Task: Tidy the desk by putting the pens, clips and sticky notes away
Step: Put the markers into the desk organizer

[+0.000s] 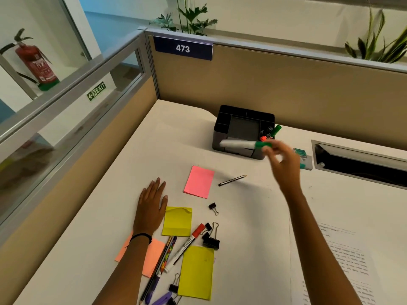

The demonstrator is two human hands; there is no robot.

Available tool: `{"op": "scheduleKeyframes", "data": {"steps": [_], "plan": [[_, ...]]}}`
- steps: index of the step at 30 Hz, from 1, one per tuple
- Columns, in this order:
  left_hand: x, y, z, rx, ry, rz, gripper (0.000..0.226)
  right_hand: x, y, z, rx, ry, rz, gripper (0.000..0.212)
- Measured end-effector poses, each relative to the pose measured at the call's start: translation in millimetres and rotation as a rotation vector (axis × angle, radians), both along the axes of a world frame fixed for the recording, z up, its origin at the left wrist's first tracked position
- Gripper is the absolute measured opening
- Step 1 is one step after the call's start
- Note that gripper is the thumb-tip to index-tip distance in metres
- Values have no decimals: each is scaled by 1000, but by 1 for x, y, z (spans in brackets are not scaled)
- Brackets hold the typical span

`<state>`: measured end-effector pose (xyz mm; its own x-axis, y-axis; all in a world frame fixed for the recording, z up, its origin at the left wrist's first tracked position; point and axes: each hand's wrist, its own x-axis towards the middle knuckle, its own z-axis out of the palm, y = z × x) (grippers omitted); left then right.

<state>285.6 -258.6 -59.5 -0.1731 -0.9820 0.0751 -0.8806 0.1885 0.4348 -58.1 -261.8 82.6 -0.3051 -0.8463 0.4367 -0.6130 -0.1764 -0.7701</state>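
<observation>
My right hand (284, 164) holds a white marker with a green cap (242, 144), blurred, in the air just in front of the black desk organizer (222, 126). Several pens stand in the organizer's right slot. My left hand (152, 203) lies flat and open on the desk. Near it lie a pink sticky note (199, 182), two yellow sticky notes (177, 221) (196, 272) and an orange sticky note (152, 256). A pencil (232, 180), a red-capped marker (182, 247), several pens (163, 260) and several black binder clips (211, 238) are scattered around.
A printed sheet (345, 260) lies at the right under my right arm. A small stapler (305, 159) sits beside a cable slot (361, 161) in the desk. Tan partition walls (286, 84) close the back and left.
</observation>
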Motion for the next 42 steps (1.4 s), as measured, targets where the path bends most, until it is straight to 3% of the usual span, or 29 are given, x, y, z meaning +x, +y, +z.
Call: {"op": "scheduleKeyframes", "data": {"steps": [3, 6, 13, 18, 27, 30, 33, 38, 42], "plan": [[0, 0, 0, 1, -7, 2, 54, -23, -16, 17, -177, -45, -311, 19], [1, 0, 0, -2, -13, -5, 62, -43, -37, 26, -184, 0, -422, 22], [0, 0, -1, 1, -1, -2, 64, -52, -83, 13, 91, 378, -384, 23], [0, -1, -2, 5, 2, 1, 52, -53, -108, 11, 211, 560, -383, 25], [0, 0, -2, -23, 15, -1, 49, -57, -123, 4, 482, 634, -330, 21], [1, -1, -2, -29, 9, -6, 49, -57, -116, 5, 461, 625, -358, 22], [1, -1, -3, -37, 2, -8, 49, -44, -102, 9, 298, 557, -394, 24], [0, 0, -1, -40, 15, -4, 51, 16, -55, -5, 17, 471, -259, 26], [-1, 1, 1, -33, 18, -4, 51, 65, -7, -40, 124, 441, 137, 17]]}}
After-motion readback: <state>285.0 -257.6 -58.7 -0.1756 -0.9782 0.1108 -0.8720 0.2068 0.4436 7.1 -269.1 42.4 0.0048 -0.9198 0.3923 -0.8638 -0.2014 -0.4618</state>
